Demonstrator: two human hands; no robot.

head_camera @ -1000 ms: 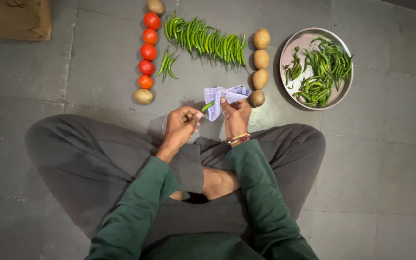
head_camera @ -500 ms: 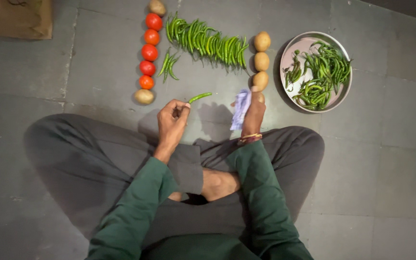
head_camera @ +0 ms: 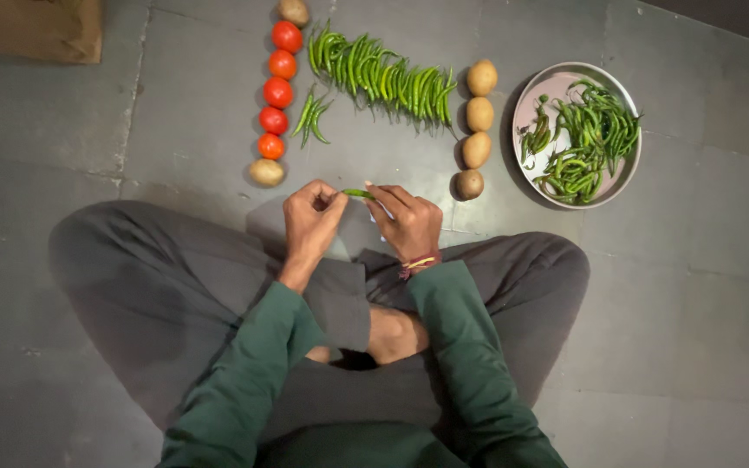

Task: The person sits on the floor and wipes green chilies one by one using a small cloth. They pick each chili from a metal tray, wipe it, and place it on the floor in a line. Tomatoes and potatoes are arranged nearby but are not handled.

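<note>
I sit cross-legged on a grey tiled floor. My left hand (head_camera: 312, 217) pinches one end of a single green chilli (head_camera: 357, 193). My right hand (head_camera: 407, 224) has its fingertips on the other end, so the chilli lies between both hands just above my knees. The checked purple cloth is hidden, apart from perhaps a pale sliver under my right hand. A row of green chillies (head_camera: 383, 78) lies on the floor ahead, with a small separate bunch of chillies (head_camera: 312, 117) to its left.
A column of red tomatoes (head_camera: 276, 91) runs on the left, with a potato (head_camera: 267, 172) at its near end. Several potatoes (head_camera: 478, 113) line the right. A round metal plate (head_camera: 532, 87) at the far right holds more green chillies (head_camera: 587, 139). A brown bag (head_camera: 36, 30) sits top left.
My right hand, which held the purple cloth out to the right, has come back to the left and now touches the chilli. The cloth has dropped out of sight. My left hand kept the chilli.
</note>
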